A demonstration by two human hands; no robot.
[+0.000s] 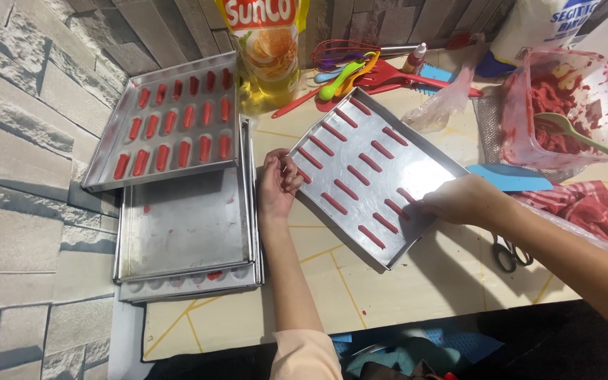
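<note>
On the table in front of me, my left hand (pixel 278 181) curls on the baking tray (pixel 416 169) rim; my right hand (pixel 462 200) pinches a soft red dough strip (pixel 408 196) (fragile, sticky, best lifted by its ends).

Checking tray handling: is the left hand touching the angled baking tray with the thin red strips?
Touching. The head view shows the left hand with its fingers curled on the near-left rim of the angled baking tray, no gap visible.

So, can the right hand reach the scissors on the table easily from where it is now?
Probably yes. The right hand rests on the tray edge, and the scissors lie just below the forearm, partly hidden by it, with nothing between them.
</note>
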